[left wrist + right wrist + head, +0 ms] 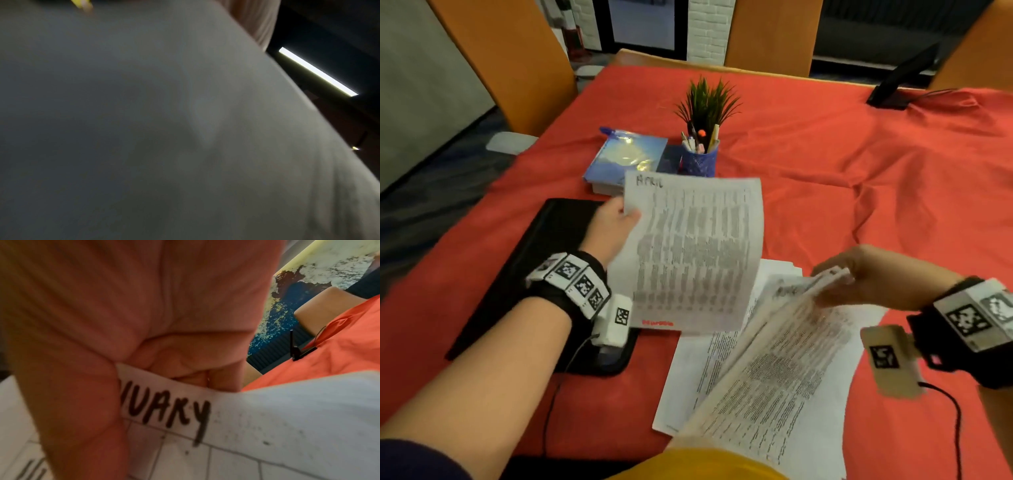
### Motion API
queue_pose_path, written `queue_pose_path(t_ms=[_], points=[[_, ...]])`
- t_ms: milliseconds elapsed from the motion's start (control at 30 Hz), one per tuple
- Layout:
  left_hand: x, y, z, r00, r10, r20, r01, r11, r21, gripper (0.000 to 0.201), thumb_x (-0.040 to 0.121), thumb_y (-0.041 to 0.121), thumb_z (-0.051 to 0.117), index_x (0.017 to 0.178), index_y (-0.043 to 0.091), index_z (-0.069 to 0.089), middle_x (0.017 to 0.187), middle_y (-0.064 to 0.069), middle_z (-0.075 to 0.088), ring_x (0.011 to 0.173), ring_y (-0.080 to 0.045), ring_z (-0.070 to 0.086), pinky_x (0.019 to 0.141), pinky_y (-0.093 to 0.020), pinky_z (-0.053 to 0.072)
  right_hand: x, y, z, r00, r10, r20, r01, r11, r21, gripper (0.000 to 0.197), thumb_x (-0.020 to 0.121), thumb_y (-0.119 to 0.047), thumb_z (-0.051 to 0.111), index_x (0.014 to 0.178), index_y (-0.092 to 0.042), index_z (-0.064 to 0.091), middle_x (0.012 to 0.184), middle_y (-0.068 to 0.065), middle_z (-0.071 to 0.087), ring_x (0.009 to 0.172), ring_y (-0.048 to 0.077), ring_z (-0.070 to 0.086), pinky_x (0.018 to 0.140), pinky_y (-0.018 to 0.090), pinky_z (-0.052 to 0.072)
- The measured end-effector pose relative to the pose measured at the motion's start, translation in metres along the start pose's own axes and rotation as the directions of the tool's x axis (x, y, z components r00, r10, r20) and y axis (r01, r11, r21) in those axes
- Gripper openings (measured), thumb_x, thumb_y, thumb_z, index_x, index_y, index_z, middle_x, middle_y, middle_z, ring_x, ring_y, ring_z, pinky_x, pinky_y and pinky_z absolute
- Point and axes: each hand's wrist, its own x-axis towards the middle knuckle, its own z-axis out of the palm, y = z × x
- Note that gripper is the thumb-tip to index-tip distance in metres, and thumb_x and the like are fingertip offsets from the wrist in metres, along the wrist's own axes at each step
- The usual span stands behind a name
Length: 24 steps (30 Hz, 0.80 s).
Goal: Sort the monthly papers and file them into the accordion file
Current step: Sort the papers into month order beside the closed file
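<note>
Red cloth (825, 171) covers the table. The left hand (613, 229) pinches a sheet marked April (695, 253), lifted apparently for reading. The right hand (873, 277) grips several papers (784, 373), one ending "UARY". The black file (544, 274) lies beneath the left wrist.

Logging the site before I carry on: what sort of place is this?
Probably an office or meeting room, though it could be a home desk. A table under a red cloth holds a pen cup, books and printed papers, with orange chairs around it.
</note>
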Motion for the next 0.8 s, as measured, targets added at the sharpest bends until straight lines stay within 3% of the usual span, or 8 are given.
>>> queue_pose_path(t_ms=[100,167,233,333,400,533,700,800], points=[[-0.017,-0.017,0.047,0.987,-0.064,0.147,0.055,0.996,0.065,0.016,0.091,0.010,0.052,0.103,0.003,0.061,0.096,-0.013,0.064,0.087,-0.019,0.056,0.073,-0.026,0.043,0.009,0.003,-0.009,0.995,0.098,0.013,-0.099,0.990,0.098,0.021,0.073,-0.005,0.075,0.093,-0.010,0.069,0.083,-0.003,0.074,0.077,0.008,0.069,0.076,0.024,0.054],[-0.031,-0.030,0.073,0.968,-0.106,0.228,0.090,0.993,0.081,0.014,0.091,0.011,0.054,0.101,0.003,0.060,0.097,-0.016,0.064,0.088,-0.020,0.056,0.078,-0.030,0.044,0.023,0.013,-0.006,0.985,0.173,0.015,-0.173,0.976,0.135,0.023,0.072,-0.003,0.075,0.093,-0.009,0.068,0.087,0.001,0.074,0.083,0.017,0.070,0.081,0.034,0.055],[-0.045,-0.037,0.092,0.946,-0.138,0.293,0.129,0.990,0.050,0.015,0.091,0.008,0.052,0.104,0.004,0.060,0.097,-0.011,0.063,0.087,-0.018,0.056,0.072,-0.028,0.043,0.039,0.024,0.001,0.973,0.230,0.009,-0.230,0.969,0.090,0.021,0.072,-0.004,0.075,0.089,-0.013,0.068,0.085,-0.002,0.074,0.081,0.015,0.070,0.083,0.035,0.055],[-0.055,-0.036,0.103,0.931,-0.147,0.335,0.168,0.985,-0.036,0.016,0.093,0.003,0.047,0.103,0.009,0.058,0.092,-0.005,0.062,0.082,-0.018,0.057,0.066,-0.024,0.045,0.059,0.037,0.020,0.952,0.305,-0.035,-0.305,0.952,0.003,0.020,0.075,-0.008,0.073,0.089,-0.021,0.067,0.083,-0.010,0.071,0.076,0.007,0.067,0.084,0.030,0.052],[-0.055,-0.036,0.103,0.925,-0.136,0.354,0.173,0.982,-0.075,0.015,0.095,0.004,0.046,0.105,0.009,0.056,0.090,-0.003,0.060,0.078,-0.014,0.056,0.062,-0.018,0.044,0.067,0.040,0.032,0.939,0.327,-0.107,-0.333,0.942,-0.043,0.025,0.077,-0.008,0.069,0.098,-0.022,0.065,0.085,-0.009,0.067,0.080,0.009,0.063,0.079,0.024,0.046],[-0.057,-0.040,0.102,0.868,-0.161,0.470,0.297,0.927,-0.230,0.023,0.095,0.018,0.052,0.108,0.001,0.060,0.103,-0.011,0.066,0.090,-0.020,0.061,0.081,-0.030,0.048,0.076,0.047,0.046,0.922,0.324,-0.212,-0.345,0.936,-0.066,0.030,0.079,-0.010,0.068,0.108,-0.017,0.065,0.100,0.000,0.069,0.090,0.015,0.062,0.078,0.024,0.044],[-0.064,-0.049,0.102,0.701,-0.201,0.684,0.370,0.923,-0.107,0.046,0.080,0.024,0.071,0.121,0.007,0.059,0.115,-0.010,0.068,0.106,-0.022,0.065,0.094,-0.036,0.050,0.077,0.050,0.048,0.910,0.284,-0.303,-0.287,0.957,0.033,0.030,0.080,-0.009,0.067,0.109,-0.017,0.065,0.094,-0.004,0.066,0.089,0.013,0.060,0.078,0.023,0.040],[-0.072,-0.053,0.108,0.695,-0.206,0.689,0.264,0.964,0.022,0.041,0.082,0.012,0.070,0.120,0.005,0.057,0.119,-0.014,0.064,0.105,-0.020,0.063,0.090,-0.028,0.051,0.078,0.054,0.050,0.900,0.249,-0.359,-0.236,0.968,0.081,0.029,0.081,-0.011,0.068,0.109,-0.019,0.066,0.092,-0.006,0.066,0.086,0.010,0.059,0.075,0.019,0.037]])
